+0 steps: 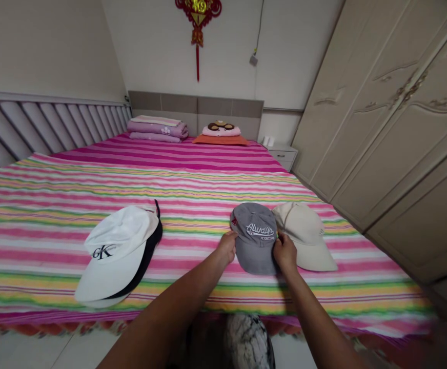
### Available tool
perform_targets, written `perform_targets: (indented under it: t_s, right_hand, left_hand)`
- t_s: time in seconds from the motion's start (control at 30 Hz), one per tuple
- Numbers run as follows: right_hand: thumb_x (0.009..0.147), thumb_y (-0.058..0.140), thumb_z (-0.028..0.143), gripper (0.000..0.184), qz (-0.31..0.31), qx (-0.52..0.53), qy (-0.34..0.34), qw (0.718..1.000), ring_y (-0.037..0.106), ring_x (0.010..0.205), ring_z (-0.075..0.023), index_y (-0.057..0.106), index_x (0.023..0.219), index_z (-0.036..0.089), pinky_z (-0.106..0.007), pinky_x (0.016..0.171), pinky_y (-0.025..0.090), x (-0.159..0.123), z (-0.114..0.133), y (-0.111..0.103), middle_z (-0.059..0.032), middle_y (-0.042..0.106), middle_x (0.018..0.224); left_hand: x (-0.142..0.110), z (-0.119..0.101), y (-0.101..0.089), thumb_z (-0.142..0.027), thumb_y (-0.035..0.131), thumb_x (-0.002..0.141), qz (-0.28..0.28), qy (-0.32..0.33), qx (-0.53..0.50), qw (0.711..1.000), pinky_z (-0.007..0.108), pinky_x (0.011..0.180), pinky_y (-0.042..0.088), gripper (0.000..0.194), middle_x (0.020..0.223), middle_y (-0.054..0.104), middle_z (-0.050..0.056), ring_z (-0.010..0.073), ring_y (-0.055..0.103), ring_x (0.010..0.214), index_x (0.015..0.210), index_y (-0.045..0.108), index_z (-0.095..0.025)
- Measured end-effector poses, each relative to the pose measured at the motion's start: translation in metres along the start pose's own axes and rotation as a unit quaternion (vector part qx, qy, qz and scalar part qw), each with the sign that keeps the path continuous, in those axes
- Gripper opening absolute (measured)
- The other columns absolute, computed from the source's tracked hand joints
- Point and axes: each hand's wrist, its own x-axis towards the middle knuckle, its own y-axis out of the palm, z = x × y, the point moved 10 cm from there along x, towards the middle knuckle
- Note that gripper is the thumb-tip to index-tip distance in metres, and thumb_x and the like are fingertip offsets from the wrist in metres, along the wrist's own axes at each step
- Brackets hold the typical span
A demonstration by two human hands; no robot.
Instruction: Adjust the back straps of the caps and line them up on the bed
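A grey baseball cap [255,256] with white "Always" lettering is between my two hands, its brim toward me. My left hand [228,246] pinches its left edge, where crown and brim meet. On the opposite side my right hand [285,252] grips the cap's edge, fingers partly hidden. Just right of it, a beige cap [304,230] rests on the bed, partly covered by the grey one and my right hand. Farther left lies a white cap [119,246] with a black "CK" print, stacked over a black cap [155,245] and another pale brim underneath.
The striped sheet [192,195] covers the bed. Folded purple bedding [156,129] and a pink pillow [220,131] lie by the headboard [177,105]. A railing [46,120] runs along the left, a wardrobe [381,118] stands right, and a nightstand [283,155] is in the far corner.
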Motion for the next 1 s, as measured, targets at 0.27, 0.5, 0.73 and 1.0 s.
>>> perform_targets:
  t_s: [0.27,0.5,0.73,1.0]
  right_hand:
    - [0.079,0.041,0.044,0.049,-0.056,-0.012,-0.085,0.995,0.049,0.103,-0.0312,0.052,0.110,0.008,-0.046,0.087,0.038,-0.062,0.022,-0.018,-0.0207,0.057,0.109]
    - [0.077,0.042,0.057,0.068,-0.037,-0.057,-0.121,0.990,0.044,0.112,-0.0364,0.049,0.116,0.002,-0.051,0.090,0.036,-0.095,0.025,-0.008,-0.0278,0.049,0.120]
    - [0.075,0.047,0.057,0.070,-0.031,-0.113,-0.180,0.977,0.040,0.116,-0.0371,0.042,0.123,0.006,-0.054,0.088,0.036,-0.108,0.040,-0.008,-0.0272,0.042,0.127]
    - [0.085,0.043,0.039,0.044,-0.083,-0.092,-0.293,0.948,0.047,0.110,-0.0308,0.043,0.120,0.013,-0.047,0.084,0.042,-0.147,0.068,-0.033,-0.0202,0.050,0.119]
  left_hand:
    - [-0.009,-0.004,-0.005,-0.017,0.055,0.079,-0.006,0.013,0.022,1.000,0.022,0.054,0.040,0.008,0.060,0.056,-0.004,0.0071,0.049,0.050,0.073,0.055,-0.011]
    - [-0.012,-0.009,-0.009,-0.008,0.057,0.071,-0.040,0.028,0.037,0.998,0.023,0.053,0.038,0.008,0.058,0.056,-0.003,0.0081,0.048,0.047,0.078,0.056,-0.012]
    - [-0.021,-0.025,-0.020,0.002,0.059,0.056,-0.061,0.109,0.033,0.992,0.024,0.066,0.039,0.024,0.066,0.063,0.001,0.0143,0.057,0.067,0.073,0.059,-0.015]
    - [-0.089,-0.048,-0.112,-0.006,0.069,0.055,-0.091,0.139,0.037,0.985,0.030,0.080,0.042,0.032,0.080,0.064,0.006,0.0169,0.060,0.078,0.084,0.061,-0.013]
